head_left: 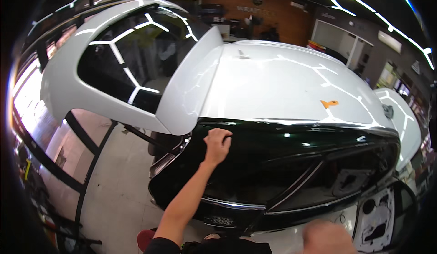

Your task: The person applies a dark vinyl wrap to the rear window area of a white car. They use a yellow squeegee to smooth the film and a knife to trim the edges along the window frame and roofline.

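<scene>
My left hand is closed, fingers curled, at the upper rear part of the car's glossy dark green side. Whatever those fingers may pinch is hidden. At the lower edge, my right hand is smeared by motion, apart from the bodywork, and its fingers cannot be made out. Beyond the dark side spreads the car's white roof. An orange squeegee lies on that roof, toward the right.
The white tailgate stands raised at the left, its spoiler beside the roof. A door with its inner panel exposed is at the lower right. Dark framed glass panels line the left. Pale tiled floor lies below the tailgate.
</scene>
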Motion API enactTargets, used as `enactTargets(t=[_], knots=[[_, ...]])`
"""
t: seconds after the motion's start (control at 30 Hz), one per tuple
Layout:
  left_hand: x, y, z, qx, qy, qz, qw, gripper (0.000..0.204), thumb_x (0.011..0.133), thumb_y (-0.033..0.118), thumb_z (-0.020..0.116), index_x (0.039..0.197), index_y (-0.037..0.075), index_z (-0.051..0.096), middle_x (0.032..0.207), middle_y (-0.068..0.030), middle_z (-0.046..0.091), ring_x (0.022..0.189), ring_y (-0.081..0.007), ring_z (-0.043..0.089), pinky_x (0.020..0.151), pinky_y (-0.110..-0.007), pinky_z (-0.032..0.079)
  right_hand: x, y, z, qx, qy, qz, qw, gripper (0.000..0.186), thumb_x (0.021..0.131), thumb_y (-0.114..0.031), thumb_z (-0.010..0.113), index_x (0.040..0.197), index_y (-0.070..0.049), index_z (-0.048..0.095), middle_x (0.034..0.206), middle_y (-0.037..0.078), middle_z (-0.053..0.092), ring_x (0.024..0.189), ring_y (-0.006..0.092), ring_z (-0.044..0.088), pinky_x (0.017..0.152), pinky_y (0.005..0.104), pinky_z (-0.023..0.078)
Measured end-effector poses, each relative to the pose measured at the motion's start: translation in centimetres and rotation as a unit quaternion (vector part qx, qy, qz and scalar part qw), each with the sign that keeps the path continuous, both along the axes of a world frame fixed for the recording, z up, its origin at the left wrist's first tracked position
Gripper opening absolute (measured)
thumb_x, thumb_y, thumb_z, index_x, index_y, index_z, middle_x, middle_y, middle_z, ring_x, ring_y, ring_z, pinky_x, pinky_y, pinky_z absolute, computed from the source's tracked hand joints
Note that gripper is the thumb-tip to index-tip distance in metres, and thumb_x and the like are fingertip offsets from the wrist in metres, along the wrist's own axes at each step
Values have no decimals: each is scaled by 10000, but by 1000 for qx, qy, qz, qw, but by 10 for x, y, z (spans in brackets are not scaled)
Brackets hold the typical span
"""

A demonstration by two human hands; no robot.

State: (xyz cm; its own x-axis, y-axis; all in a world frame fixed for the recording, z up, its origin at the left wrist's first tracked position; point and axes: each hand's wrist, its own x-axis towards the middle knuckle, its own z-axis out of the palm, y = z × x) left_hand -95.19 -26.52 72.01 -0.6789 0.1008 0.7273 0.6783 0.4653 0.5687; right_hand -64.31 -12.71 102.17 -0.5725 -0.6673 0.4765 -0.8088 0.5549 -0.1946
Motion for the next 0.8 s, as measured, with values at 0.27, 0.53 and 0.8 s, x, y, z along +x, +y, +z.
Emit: enactTargets(t=[0.27,0.53,0.8], knots=[[-7,25,7,-41,70,215,973,162,808,153,684,960,163,628,991,-29,572,1015,-260,535,852,-436,371,-89,55,-24,-328,94,100,935,196,840,-83,669,1012,11,650,799,85,631,657,150,556,619,311,456],[-6,43,-12,-60,104,183,976,186,832,198,660,1000,137,611,1003,-54,566,1007,-264,552,837,-448,406,-280,76,-226,47,166,-298,939,402,756,-11,744,1125,16,588,1167,185,543,1128,375,526,945,468,433],[-2,36,-14,-60,66,193,977,209,819,190,664,1006,127,596,1016,-42,554,1028,-253,543,858,-431,402,-297,61,-220,58,140,-280,948,358,695,26,741,992,9,541,1033,188,528,1031,402,525,900,501,424]])
